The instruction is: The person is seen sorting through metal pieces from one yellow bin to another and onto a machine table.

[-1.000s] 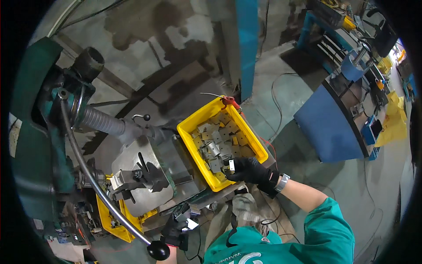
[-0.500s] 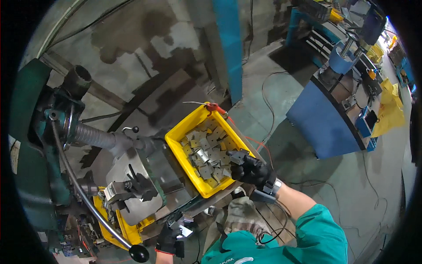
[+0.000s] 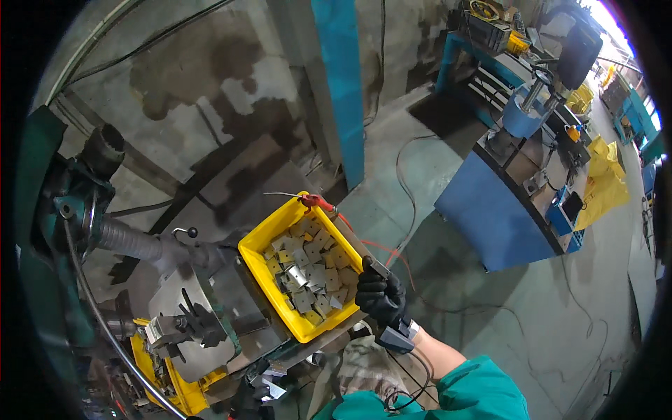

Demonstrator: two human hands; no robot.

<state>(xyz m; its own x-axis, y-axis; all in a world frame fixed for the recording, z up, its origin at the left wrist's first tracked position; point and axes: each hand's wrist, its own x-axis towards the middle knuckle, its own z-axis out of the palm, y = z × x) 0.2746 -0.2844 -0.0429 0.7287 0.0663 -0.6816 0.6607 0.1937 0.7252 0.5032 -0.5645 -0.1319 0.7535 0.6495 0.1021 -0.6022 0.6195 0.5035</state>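
My right hand, in a black glove, is closed around a small grey metal plate that sticks up past the fingers. It is just off the right edge of a yellow bin. Inside the bin lies a heap of flat metal pieces, some with holes, and one shiny curved piece. At the lower edge my left hand, also black-gloved, grips shiny bent metal pieces. Its fingers are partly hidden and dark.
A green drill press with a long curved lever stands at left, its table carrying a clamp fixture. Below is another yellow bin. A red air gun rests on the bin's far corner. A blue workbench stands right.
My right hand has lifted its metal plate away from over the heap to the bin's right side. My left hand still holds its pieces. The whole view has shifted.
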